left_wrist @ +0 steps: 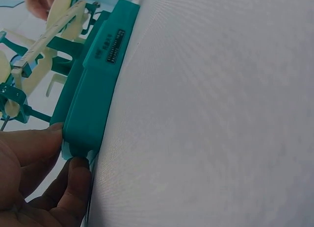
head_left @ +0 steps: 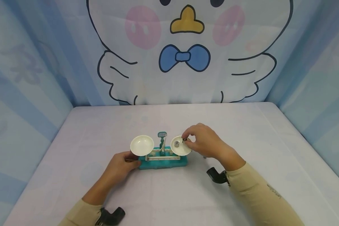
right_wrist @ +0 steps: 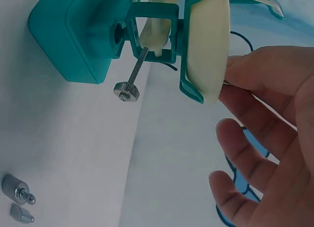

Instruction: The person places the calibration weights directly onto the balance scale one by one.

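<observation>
A teal balance scale with two white pans stands on the table. My left hand grips the left end of its base; in the left wrist view the thumb and fingers pinch the base's end. A metal weight stands in the right pan. Over that pan's right edge, my right hand pinches a small metal weight between thumb and index finger. In the right wrist view the pan's rim and fingers hide this weight, and the other fingers are spread loosely below.
Two metal weights, a larger one and a smaller one, lie on the table to the right of the scale. A knurled adjusting nut sticks out from the scale's beam. A printed curtain closes the table's back edge.
</observation>
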